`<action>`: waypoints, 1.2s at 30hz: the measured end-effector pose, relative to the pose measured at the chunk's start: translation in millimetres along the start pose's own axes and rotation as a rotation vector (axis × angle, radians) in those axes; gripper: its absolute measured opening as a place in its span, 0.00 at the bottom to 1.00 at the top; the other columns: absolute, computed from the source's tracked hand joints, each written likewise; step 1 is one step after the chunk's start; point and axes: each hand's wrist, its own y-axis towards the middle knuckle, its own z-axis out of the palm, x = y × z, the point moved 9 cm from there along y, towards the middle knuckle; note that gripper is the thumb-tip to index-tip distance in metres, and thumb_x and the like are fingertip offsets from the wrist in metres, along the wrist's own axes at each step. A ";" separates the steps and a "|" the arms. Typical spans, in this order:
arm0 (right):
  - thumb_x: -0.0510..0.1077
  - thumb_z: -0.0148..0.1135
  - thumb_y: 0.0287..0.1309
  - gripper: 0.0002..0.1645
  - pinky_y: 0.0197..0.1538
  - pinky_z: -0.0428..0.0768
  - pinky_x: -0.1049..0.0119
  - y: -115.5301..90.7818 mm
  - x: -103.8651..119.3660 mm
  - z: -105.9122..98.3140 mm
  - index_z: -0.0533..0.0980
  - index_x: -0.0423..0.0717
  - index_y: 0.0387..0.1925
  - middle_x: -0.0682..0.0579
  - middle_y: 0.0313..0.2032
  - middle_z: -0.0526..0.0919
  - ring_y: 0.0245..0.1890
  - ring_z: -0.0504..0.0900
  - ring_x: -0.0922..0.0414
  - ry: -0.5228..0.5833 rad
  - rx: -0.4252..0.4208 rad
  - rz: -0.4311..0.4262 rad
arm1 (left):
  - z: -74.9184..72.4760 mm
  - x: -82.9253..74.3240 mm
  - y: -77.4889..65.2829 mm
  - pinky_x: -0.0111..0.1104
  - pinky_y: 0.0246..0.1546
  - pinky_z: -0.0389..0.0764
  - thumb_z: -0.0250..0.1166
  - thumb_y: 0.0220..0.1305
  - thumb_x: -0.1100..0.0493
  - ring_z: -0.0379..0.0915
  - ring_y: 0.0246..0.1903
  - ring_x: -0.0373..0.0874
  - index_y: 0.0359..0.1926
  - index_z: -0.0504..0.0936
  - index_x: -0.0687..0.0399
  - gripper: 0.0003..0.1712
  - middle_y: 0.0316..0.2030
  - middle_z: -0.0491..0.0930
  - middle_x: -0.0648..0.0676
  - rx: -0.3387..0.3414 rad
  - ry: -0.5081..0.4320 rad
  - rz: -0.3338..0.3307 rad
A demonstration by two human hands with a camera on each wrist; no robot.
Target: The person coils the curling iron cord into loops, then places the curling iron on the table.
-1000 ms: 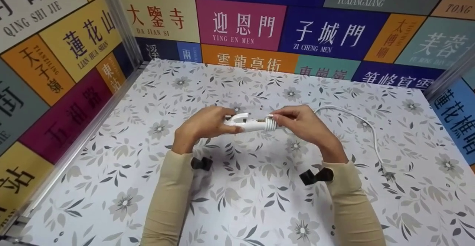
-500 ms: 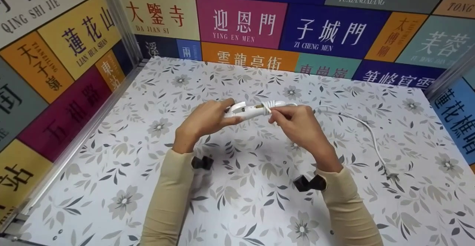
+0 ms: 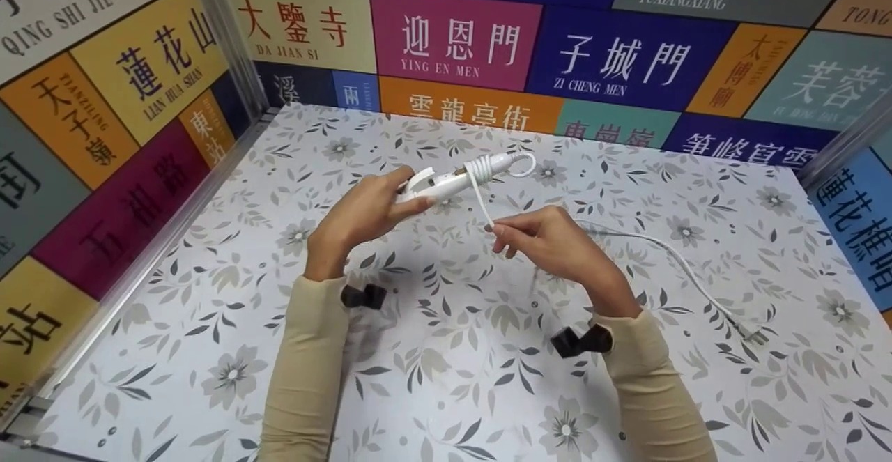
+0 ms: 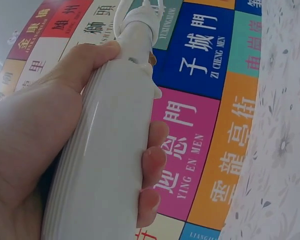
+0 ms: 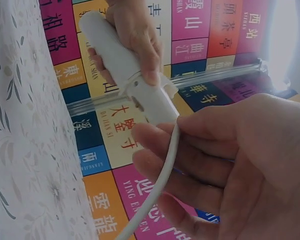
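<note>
My left hand (image 3: 359, 214) grips the thick end of a white hair styling iron (image 3: 449, 186), holding it tilted above the table. In the left wrist view, the thumb and fingers lie round its smooth body (image 4: 107, 140), which has ribs along one side. Several turns of white cord (image 3: 479, 169) are wound round the slimmer end, and a loop stands out past the tip. My right hand (image 3: 554, 246) pinches the cord below the iron. The right wrist view shows this stretch of cord (image 5: 157, 187) between thumb and fingers.
The cord's free part trails right across the flower-patterned table (image 3: 453, 392) to a plug (image 3: 754, 337). Panels with large characters (image 3: 456, 44) rise at the back and left. A black mount sits at each sleeve cuff.
The iron has tilted up, its wound end rising away from the right hand. My right hand has moved down and left, drawing a length of cord out from the coil. The plug has shifted slightly.
</note>
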 end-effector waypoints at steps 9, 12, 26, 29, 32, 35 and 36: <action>0.50 0.59 0.70 0.15 0.23 0.65 0.71 5.4 -12.1 10.1 0.88 0.47 0.43 0.45 0.30 0.88 0.26 0.79 0.59 0.020 0.113 0.017 | -2.0 -1.7 -0.1 0.40 0.34 0.73 0.62 0.69 0.41 0.73 0.33 0.50 0.54 0.75 0.51 0.23 0.39 0.81 0.57 0.003 0.001 0.000; 0.54 0.60 0.69 0.17 0.23 0.63 0.70 9.0 -26.7 9.7 0.89 0.48 0.40 0.48 0.28 0.88 0.23 0.73 0.62 0.020 0.129 0.066 | -0.7 -3.0 0.0 0.39 0.35 0.74 0.62 0.69 0.41 0.73 0.34 0.49 0.55 0.75 0.50 0.23 0.41 0.81 0.56 0.020 -0.024 0.006; 0.66 0.68 0.57 0.27 0.24 0.63 0.67 19.1 -78.9 -2.7 0.85 0.45 0.27 0.60 0.12 0.71 0.16 0.63 0.60 0.125 -0.049 0.244 | 5.9 -20.1 -5.2 0.36 0.33 0.75 0.65 0.66 0.41 0.73 0.33 0.45 0.51 0.77 0.48 0.21 0.37 0.80 0.53 0.115 -0.154 0.112; 0.56 0.70 0.59 0.18 0.32 0.71 0.67 20.5 -75.5 -9.8 0.86 0.43 0.33 0.53 0.19 0.83 0.22 0.74 0.63 0.151 -0.115 0.174 | 10.7 -23.7 -4.7 0.35 0.34 0.75 0.66 0.64 0.42 0.74 0.33 0.44 0.51 0.78 0.49 0.21 0.38 0.81 0.53 0.149 -0.142 0.140; 0.40 0.66 0.61 0.09 0.37 0.73 0.67 20.4 -71.4 -18.0 0.85 0.40 0.28 0.49 0.26 0.87 0.27 0.78 0.64 0.159 -0.169 0.102 | 17.0 -25.8 -3.5 0.35 0.36 0.76 0.68 0.62 0.41 0.75 0.35 0.44 0.53 0.80 0.47 0.23 0.42 0.83 0.52 0.185 -0.131 0.158; 0.32 0.63 0.56 0.12 0.30 0.72 0.69 18.7 -75.6 -24.6 0.84 0.41 0.20 0.54 0.20 0.85 0.21 0.72 0.64 0.197 -0.200 0.129 | 26.0 -26.2 -2.4 0.35 0.35 0.76 0.69 0.60 0.40 0.75 0.34 0.44 0.51 0.81 0.46 0.23 0.42 0.83 0.51 0.228 -0.119 0.155; 0.35 0.65 0.56 0.12 0.28 0.71 0.69 17.9 -78.4 -25.5 0.84 0.42 0.19 0.56 0.19 0.83 0.20 0.71 0.63 0.211 -0.199 0.158 | 29.5 -26.0 -2.2 0.34 0.35 0.76 0.69 0.60 0.40 0.75 0.34 0.43 0.50 0.82 0.46 0.23 0.42 0.83 0.51 0.244 -0.113 0.150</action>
